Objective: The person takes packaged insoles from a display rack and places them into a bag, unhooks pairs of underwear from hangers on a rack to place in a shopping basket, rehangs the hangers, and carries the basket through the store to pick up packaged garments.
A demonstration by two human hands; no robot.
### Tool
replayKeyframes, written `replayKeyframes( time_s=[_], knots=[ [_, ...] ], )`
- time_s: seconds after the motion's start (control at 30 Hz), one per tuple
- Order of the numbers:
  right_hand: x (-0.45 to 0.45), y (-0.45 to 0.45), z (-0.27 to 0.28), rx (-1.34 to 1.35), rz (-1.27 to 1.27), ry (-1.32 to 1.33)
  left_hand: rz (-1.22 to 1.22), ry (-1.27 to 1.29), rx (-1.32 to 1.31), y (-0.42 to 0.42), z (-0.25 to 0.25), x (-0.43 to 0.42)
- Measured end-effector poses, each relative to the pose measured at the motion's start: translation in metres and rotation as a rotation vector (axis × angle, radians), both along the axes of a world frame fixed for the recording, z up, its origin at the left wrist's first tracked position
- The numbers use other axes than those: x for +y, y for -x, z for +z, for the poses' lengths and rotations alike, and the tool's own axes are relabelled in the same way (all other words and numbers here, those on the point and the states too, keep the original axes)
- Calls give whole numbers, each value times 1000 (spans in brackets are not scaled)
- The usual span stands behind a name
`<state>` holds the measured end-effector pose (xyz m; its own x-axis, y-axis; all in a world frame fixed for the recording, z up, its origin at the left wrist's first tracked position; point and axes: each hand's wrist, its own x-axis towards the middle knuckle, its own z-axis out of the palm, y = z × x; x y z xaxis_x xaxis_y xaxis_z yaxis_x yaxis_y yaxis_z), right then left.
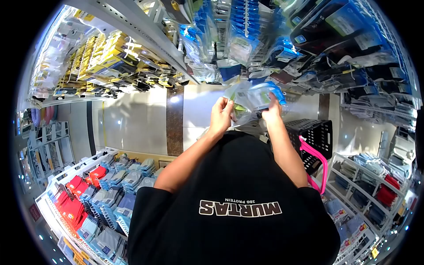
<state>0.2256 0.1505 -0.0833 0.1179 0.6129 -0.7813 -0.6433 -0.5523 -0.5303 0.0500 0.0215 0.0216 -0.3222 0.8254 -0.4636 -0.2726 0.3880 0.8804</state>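
Note:
In front of my chest, both hands are on a clear plastic package (pixel 254 96) with a blue top edge and a bit of green at its left side. My left hand (pixel 222 115) pinches its left side between thumb and fingers. At the right side, my right hand (pixel 272 107) grips it near the blue part. The plastic is glossy and partly blurred, so I cannot make out the contents. Whether it is one package or more stacked together, I cannot tell. Just beyond it hang several packaged goods (pixel 242 46) with blue tops.
A black basket (pixel 311 137) with a pink handle (pixel 319 161) is beside my right forearm. Yellow-carded packs (pixel 112 59) hang at the upper left, dark packs (pixel 340 28) at the upper right. Racks of red packs (pixel 73 205) and light-blue packs (pixel 110 198) stand at lower left.

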Motion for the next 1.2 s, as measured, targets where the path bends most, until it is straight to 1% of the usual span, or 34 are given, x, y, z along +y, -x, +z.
replayKeyframes(
  time_s=[0.03,0.07,0.17,0.2,0.27,0.3,0.33,0.37,0.43,0.47,0.5,0.57,0.63,0.67,0.77,0.8,0.83,0.9,0.93,1.03,1.07,1.17,1.2],
  knots=[
    [-1,-1,-10,30,-7,16,-1,24,-64,1,1,-2],
    [-2,-2,-20,62,-16,32,-10,-22,-147,3,-1,-4],
    [-6,2,-34,-4,-21,141,-29,-92,-265,4,4,-6],
    [-9,8,-24,-64,-40,193,-51,-102,-260,3,3,-6],
    [-20,21,-17,-260,-45,-39,-81,-120,-252,2,0,-9],
    [-25,28,-13,-357,-40,-156,-92,-71,-191,1,0,-9],
    [-32,34,-3,-342,-39,-369,-97,-21,-131,-1,0,-10],
    [-35,37,7,-365,79,-476,-100,29,-68,-1,0,-11],
    [-45,57,38,-490,117,-636,-75,85,-54,-4,-1,-11],
    [-55,64,70,-647,210,-668,-47,94,-66,-7,0,-10],
    [-59,69,72,-600,216,-751,-22,99,-78,-10,1,-6],
    [-60,69,54,-618,259,-858,12,59,-97,-12,4,-4],
    [-60,61,53,-720,320,-860,21,23,-95,-12,8,-1],
    [-58,57,53,-769,357,-863,63,10,-111,-10,6,-1],
    [-39,52,55,-705,135,-892,191,-3,-135,1,-8,-8],
    [-33,48,58,-707,127,-904,222,-7,-153,6,-9,-11],
    [-31,45,59,-748,170,-915,248,-12,-171,10,-10,-14],
    [-29,39,62,-834,251,-930,219,-4,-169,10,-8,-17],
    [-32,41,58,-850,262,-895,200,3,-169,8,-6,-18],
    [-37,42,60,-829,258,-974,158,23,-171,7,-11,-17],
    [-40,43,61,-653,198,-957,155,35,-174,7,-14,-17],
    [-47,37,90,-607,193,-974,179,46,-185,6,-11,-13],
    [-49,32,93,-509,230,-921,190,46,-189,5,-9,-12]
  ],
)
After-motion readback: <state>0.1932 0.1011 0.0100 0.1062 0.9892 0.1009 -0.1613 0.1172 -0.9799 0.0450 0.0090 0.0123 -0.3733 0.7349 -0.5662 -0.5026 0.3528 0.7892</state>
